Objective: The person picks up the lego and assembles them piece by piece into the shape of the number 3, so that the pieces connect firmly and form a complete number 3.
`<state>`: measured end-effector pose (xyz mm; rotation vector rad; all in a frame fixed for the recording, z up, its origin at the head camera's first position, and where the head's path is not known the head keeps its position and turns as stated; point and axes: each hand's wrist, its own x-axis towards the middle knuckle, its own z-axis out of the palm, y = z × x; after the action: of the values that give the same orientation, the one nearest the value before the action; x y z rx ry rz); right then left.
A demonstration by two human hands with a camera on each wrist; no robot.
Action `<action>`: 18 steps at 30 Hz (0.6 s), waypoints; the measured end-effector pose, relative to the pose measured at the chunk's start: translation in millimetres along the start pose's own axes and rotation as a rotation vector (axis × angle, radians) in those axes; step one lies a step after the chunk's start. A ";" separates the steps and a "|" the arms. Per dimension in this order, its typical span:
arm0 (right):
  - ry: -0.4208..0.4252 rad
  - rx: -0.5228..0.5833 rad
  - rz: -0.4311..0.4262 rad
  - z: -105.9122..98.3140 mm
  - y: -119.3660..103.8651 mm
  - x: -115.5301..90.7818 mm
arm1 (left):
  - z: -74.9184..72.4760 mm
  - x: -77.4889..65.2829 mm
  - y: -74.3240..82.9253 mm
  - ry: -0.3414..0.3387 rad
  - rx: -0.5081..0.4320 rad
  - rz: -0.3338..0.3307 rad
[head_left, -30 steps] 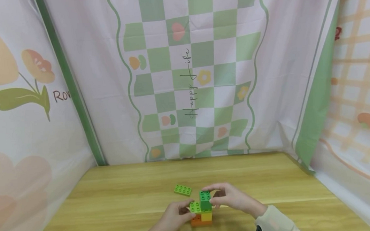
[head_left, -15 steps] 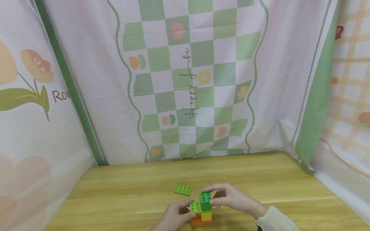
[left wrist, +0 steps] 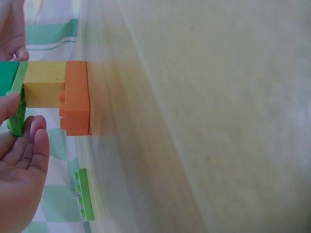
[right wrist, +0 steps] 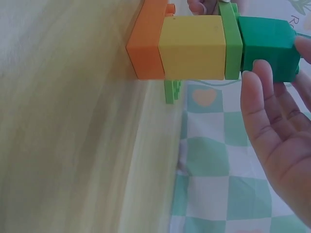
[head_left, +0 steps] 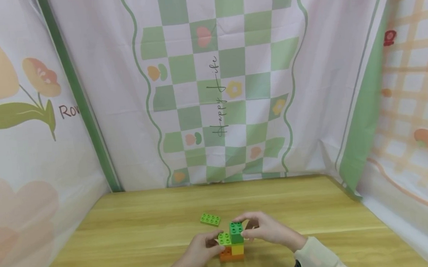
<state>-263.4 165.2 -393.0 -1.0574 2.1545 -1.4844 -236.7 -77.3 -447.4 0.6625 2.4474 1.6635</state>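
An orange brick stands on the table as the base of a small stack. On its right half sits a yellow brick. A light green flat brick lies over the yellow one and overhangs to the left. Its right end carries a dark green brick. My left hand pinches the overhanging end of the light green brick between thumb and fingers. My right hand grips the dark green brick, thumb on the near side and index finger at its top far edge.
A second light green flat brick lies studs up on the wooden table, just beyond the stack. A checkered curtain hangs behind the table's far edge, with printed cloth at both sides.
The head view has shifted slightly. Both hands keep their hold on the stack, and the bricks stay in nearly the same place.
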 end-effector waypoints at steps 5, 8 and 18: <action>-0.011 -0.009 -0.007 -0.7 -1.3 0.4 | 1.8 1.2 -3.0 0.011 0.013 0.001; -0.013 0.004 0.000 -0.9 -1.5 0.5 | 1.6 1.2 -2.0 0.005 0.005 -0.001; -0.025 -0.001 -0.016 0.4 -5.2 0.3 | 0.5 -1.3 3.3 0.007 0.013 0.012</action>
<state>-261.3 163.8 -388.4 -1.0906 2.1350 -1.4688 -234.5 -76.4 -444.8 0.6758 2.4658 1.6586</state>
